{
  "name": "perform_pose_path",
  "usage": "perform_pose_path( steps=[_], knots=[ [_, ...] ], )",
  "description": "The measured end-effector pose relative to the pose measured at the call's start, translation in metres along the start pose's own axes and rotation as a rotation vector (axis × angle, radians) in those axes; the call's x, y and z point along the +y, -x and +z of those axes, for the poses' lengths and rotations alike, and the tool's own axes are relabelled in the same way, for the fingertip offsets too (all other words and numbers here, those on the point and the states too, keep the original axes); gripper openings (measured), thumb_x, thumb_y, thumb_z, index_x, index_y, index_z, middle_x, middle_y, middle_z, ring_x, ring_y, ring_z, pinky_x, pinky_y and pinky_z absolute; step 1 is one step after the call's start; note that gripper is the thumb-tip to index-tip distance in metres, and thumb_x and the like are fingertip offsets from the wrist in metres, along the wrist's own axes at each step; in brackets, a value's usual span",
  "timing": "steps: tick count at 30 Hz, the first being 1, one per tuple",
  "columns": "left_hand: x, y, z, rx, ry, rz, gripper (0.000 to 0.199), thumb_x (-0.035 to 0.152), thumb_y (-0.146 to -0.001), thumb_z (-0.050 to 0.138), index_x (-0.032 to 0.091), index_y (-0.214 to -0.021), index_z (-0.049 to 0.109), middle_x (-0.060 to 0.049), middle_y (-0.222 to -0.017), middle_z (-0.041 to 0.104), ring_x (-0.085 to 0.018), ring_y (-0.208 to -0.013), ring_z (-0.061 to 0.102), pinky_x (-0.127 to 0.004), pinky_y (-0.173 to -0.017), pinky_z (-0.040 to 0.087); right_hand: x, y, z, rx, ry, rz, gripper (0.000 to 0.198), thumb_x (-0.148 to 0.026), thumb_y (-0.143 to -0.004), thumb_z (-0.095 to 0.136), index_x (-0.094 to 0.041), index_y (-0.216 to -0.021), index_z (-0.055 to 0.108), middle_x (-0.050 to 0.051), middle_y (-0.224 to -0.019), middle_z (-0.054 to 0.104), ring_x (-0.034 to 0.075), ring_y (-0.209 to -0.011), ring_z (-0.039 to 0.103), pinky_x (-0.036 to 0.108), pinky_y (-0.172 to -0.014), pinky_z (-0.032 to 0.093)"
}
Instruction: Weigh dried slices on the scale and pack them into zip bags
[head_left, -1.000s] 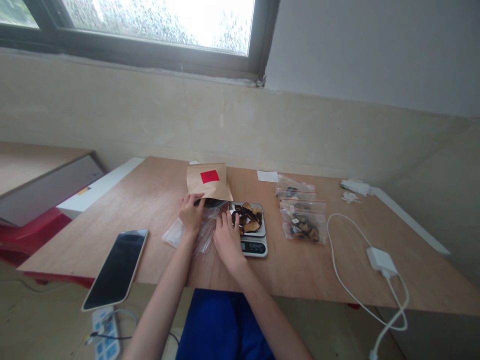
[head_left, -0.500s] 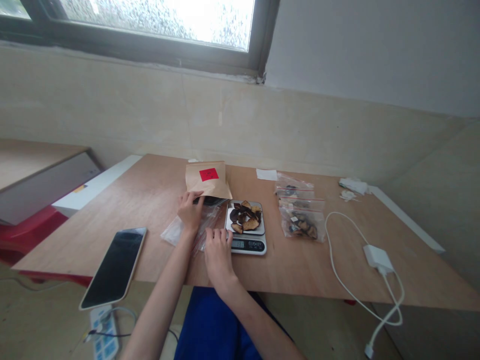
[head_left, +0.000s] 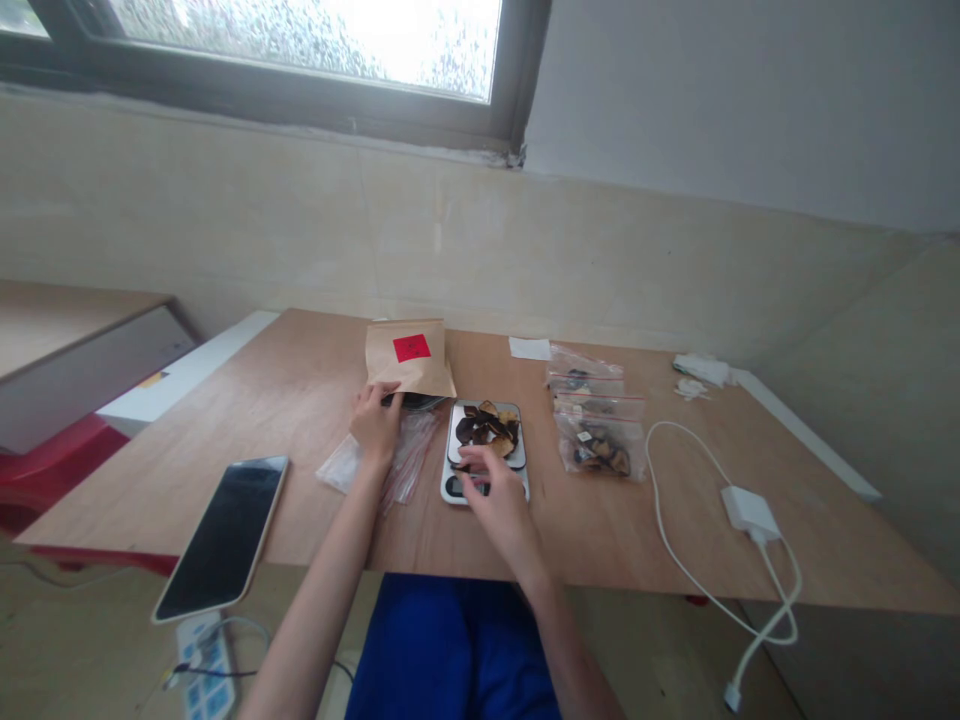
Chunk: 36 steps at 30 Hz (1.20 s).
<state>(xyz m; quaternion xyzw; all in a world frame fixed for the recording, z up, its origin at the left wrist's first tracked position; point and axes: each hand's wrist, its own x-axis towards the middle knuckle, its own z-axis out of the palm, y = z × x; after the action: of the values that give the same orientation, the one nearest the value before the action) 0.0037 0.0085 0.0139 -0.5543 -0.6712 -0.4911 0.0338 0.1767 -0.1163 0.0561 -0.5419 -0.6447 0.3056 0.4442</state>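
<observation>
My left hand (head_left: 375,425) is closed at the near edge of a brown paper bag (head_left: 427,374) with a red label. Dark contents show under that edge, partly hidden by my fingers. Clear plastic zip bags (head_left: 409,455) lie flat beside my left wrist. A white digital kitchen scale (head_left: 448,440) carries a small heap of dried mushroom slices (head_left: 480,428), dark with tan faces. Over the front of the scale, my right hand (head_left: 501,497) pinches what looks like one dark slice between thumb and forefinger. It partly covers the display.
Filled zip bags of dried pieces (head_left: 600,455) lie right of the scale, near a white paper (head_left: 529,348). A phone or tablet (head_left: 225,540) overhangs the table's front left edge. A white charger with cable (head_left: 752,513) and crumpled white tissue (head_left: 703,370) are at the right.
My right hand has left the plastic bags at the scale's left side and moved right, over the scale's front and the nearest slices. My left hand stays at the paper bag.
</observation>
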Motion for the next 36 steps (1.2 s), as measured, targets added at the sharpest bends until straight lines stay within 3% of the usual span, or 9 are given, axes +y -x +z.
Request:
perform_pose_path(
  steps=[4,8,18,23,26,31,33,36],
  knots=[
    [-0.001,-0.001,0.000,-0.034,-0.001,-0.084,0.017,0.031,-0.080,0.054,0.024,-0.091,0.065,-0.004,-0.090,0.065,-0.022,-0.089,0.056,-0.030,-0.069,0.039,0.017,-0.004,-0.039,0.135,-0.050,0.007,0.024,-0.020,-0.079,0.050,-0.019,-0.102,0.056,0.006,-0.097,0.065,0.017,-0.089,0.063,0.031,-0.079,0.051],
    [-0.003,-0.001,0.001,-0.033,0.009,-0.091,0.018,0.030,-0.080,0.053,0.024,-0.092,0.065,-0.005,-0.092,0.065,-0.023,-0.091,0.056,-0.031,-0.072,0.040,0.035,-0.002,-0.062,0.121,-0.023,0.000,0.023,-0.022,-0.077,0.053,-0.019,-0.100,0.058,0.006,-0.097,0.066,0.019,-0.091,0.062,0.034,-0.084,0.049],
    [-0.004,-0.003,0.000,-0.067,-0.096,-0.113,0.021,0.026,-0.080,0.051,0.022,-0.095,0.065,-0.006,-0.099,0.066,-0.025,-0.096,0.053,-0.036,-0.083,0.038,0.061,-0.002,-0.052,0.132,0.132,-0.117,0.023,-0.018,-0.081,0.048,-0.020,-0.100,0.060,0.007,-0.103,0.065,0.020,-0.100,0.059,0.037,-0.091,0.045],
    [-0.006,-0.002,0.001,-0.105,-0.099,-0.165,0.026,0.019,-0.079,0.047,0.023,-0.098,0.064,-0.004,-0.111,0.064,-0.026,-0.105,0.051,-0.041,-0.089,0.033,0.058,0.002,-0.061,0.122,0.174,-0.171,0.018,-0.022,-0.082,0.051,-0.021,-0.098,0.061,0.007,-0.106,0.062,0.020,-0.103,0.056,0.038,-0.093,0.042],
    [-0.004,-0.002,0.001,-0.109,-0.063,-0.178,0.029,0.015,-0.079,0.043,0.024,-0.097,0.065,-0.004,-0.114,0.063,-0.026,-0.108,0.050,-0.043,-0.091,0.032,0.054,0.003,-0.069,0.204,0.206,-0.189,0.015,-0.027,-0.084,0.051,-0.020,-0.094,0.060,0.008,-0.102,0.062,0.020,-0.099,0.057,0.037,-0.088,0.044],
    [0.003,-0.008,-0.007,0.020,-0.005,-0.237,0.024,0.024,-0.082,0.042,0.019,-0.092,0.063,-0.010,-0.099,0.065,-0.027,-0.099,0.054,-0.043,-0.086,0.035,0.049,0.006,-0.078,0.303,0.220,-0.170,0.016,-0.030,-0.086,0.047,-0.018,-0.080,0.055,0.005,-0.084,0.060,0.017,-0.079,0.056,0.030,-0.073,0.046],
    [0.008,-0.011,-0.015,0.068,0.027,-0.176,0.024,0.032,-0.083,0.043,0.017,-0.085,0.061,-0.010,-0.091,0.064,-0.026,-0.091,0.056,-0.040,-0.082,0.038,0.048,0.006,-0.079,0.300,0.193,-0.156,0.018,-0.031,-0.087,0.046,-0.018,-0.076,0.054,0.003,-0.078,0.059,0.015,-0.074,0.055,0.027,-0.068,0.045],
    [0.020,-0.013,-0.032,0.035,0.082,-0.010,0.024,0.038,-0.082,0.045,0.018,-0.074,0.056,-0.006,-0.077,0.062,-0.020,-0.076,0.057,-0.034,-0.076,0.040,0.045,0.007,-0.077,0.358,0.103,-0.115,0.019,-0.032,-0.086,0.045,-0.018,-0.074,0.052,0.003,-0.078,0.058,0.015,-0.074,0.055,0.027,-0.067,0.044]
  ],
)
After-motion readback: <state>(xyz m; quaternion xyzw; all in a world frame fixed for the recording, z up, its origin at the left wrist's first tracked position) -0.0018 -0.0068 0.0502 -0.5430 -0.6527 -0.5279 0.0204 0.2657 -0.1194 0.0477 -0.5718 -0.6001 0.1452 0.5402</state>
